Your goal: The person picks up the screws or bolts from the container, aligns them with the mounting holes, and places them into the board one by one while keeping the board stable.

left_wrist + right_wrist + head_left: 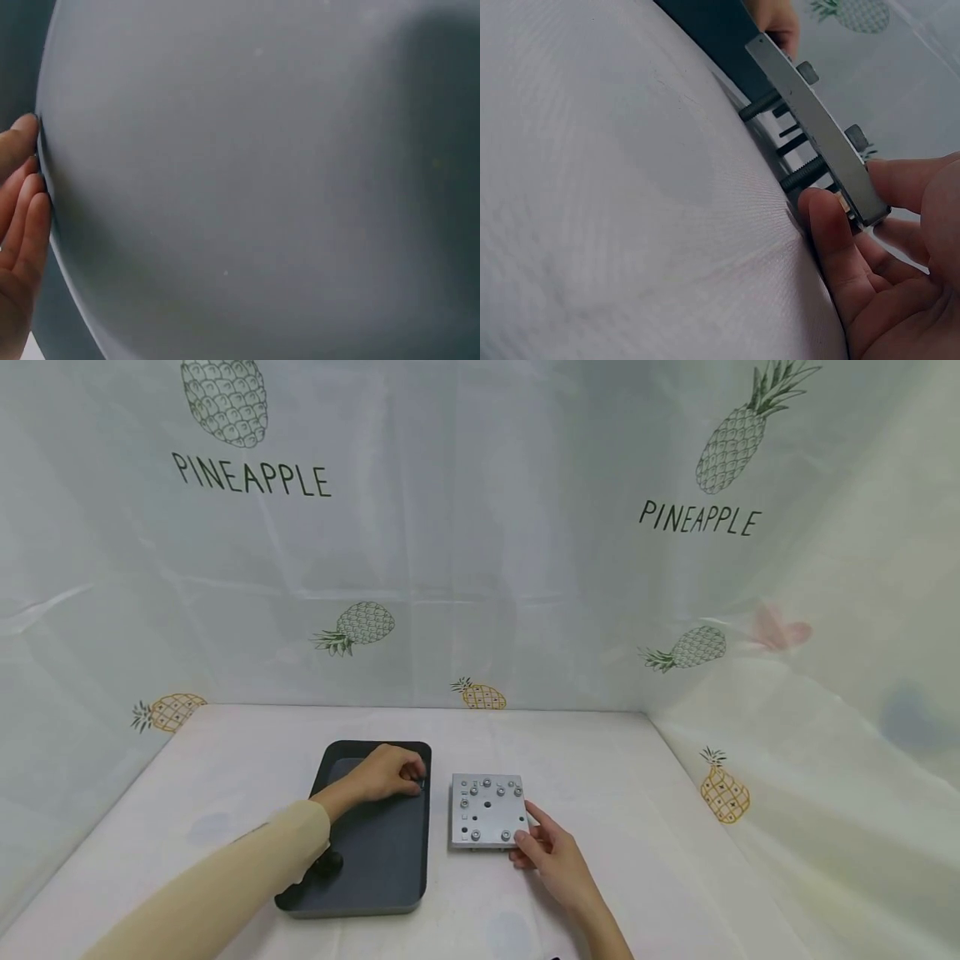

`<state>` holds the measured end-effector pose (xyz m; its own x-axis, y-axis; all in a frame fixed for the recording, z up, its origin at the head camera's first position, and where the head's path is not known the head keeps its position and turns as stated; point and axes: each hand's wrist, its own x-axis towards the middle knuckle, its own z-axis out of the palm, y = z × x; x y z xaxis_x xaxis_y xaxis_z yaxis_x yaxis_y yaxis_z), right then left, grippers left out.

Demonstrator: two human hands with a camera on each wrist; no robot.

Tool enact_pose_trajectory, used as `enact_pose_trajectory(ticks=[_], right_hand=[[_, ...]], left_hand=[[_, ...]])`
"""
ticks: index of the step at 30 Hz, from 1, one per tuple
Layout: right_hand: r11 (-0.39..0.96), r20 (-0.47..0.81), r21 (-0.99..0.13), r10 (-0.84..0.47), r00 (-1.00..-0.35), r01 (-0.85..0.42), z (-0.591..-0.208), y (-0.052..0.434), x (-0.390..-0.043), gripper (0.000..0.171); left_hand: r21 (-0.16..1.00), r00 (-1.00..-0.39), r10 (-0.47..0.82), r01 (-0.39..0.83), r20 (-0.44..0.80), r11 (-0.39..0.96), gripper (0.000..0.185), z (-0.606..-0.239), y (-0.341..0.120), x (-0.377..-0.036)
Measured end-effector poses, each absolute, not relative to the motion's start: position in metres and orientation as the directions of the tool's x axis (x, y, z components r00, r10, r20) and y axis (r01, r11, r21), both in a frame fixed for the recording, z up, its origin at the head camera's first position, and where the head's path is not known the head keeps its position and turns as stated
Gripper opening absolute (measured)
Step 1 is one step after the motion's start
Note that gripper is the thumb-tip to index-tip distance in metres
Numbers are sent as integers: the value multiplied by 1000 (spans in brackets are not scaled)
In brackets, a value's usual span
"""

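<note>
Two hands are in my feed, both low on a white-covered table (645, 827) with pineapple-print sheeting (480, 568) hung behind and to the side. Biggest thing on it is a dark tray (375, 868), just left of centre. My left hand (390, 774) sits over the tray's far end with the fingers curled down near the right wall – they seem bunched around something small and dark, but I can't tell what it is or whether it's really pinched. The left wrist view only gives me fingertips (22, 210) lying side by side against the tray's edge. A small black object (327, 862) lies in the tray near the cream sleeve (225, 885).

Just beside the tray on the right sits a square metal plate (487, 811) studded with screws, raised off the cloth on threaded bolts (799, 176). My right hand (551, 852) holds its near right corner – thumb under the edge, fingers on top, pinching it.
</note>
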<state>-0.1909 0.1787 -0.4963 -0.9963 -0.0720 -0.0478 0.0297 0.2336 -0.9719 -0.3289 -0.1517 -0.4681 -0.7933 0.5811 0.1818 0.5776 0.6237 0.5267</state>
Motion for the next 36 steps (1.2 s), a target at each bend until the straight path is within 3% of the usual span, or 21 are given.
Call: enact_pose_trajectory(ticks=[11,25,36], right_hand=[[244,-45,-969,-67,-997,28,-498,179,-190,65],[222,-43,-975,-76,-996,25,-498,179,-191,66],[215,-45,-976,-74,-996,28,-497,178,-191,66]], left_hand=[[517,-784,592,591,187,619,16,-468,-152,-327],[350,-684,699,720,208,599,13,-467,-161,-333],[336,-599,776,785,197,521,16,-464,-166,-332]])
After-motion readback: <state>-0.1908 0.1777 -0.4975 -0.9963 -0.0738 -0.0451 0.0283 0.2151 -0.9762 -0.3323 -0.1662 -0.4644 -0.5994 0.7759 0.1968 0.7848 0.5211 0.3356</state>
